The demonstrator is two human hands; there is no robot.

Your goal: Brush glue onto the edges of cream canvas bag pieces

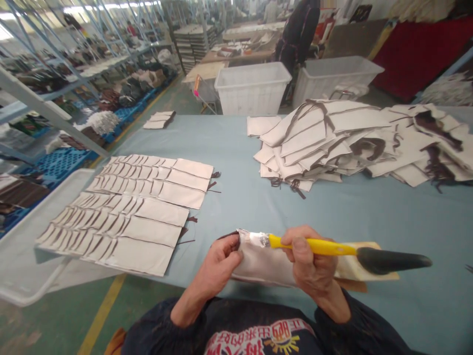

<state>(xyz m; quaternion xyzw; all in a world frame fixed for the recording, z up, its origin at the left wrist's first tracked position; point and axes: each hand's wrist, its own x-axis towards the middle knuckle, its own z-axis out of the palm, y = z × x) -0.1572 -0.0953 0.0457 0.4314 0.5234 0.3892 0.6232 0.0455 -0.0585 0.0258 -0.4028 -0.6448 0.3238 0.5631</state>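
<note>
My right hand (312, 264) is closed round the yellow handle of a brush (325, 246). The handle's dark end points right, and its whitish tip lies against the upper left edge of a beige fabric piece (264, 264). My left hand (223, 259) pinches that piece at its left end, where some dark trim shows. The piece lies on the table in front of me, partly behind my right hand. Under its right end, a yellowish-brown sheet (364, 268) sticks out.
Overlapping rows of beige pieces with dark edging (151, 231) lie on the left of the blue-grey table (229, 197). A loose heap of similar pieces (325, 138) fills the far right. White bins (253, 86) and a person in dark clothes (301, 32) are beyond.
</note>
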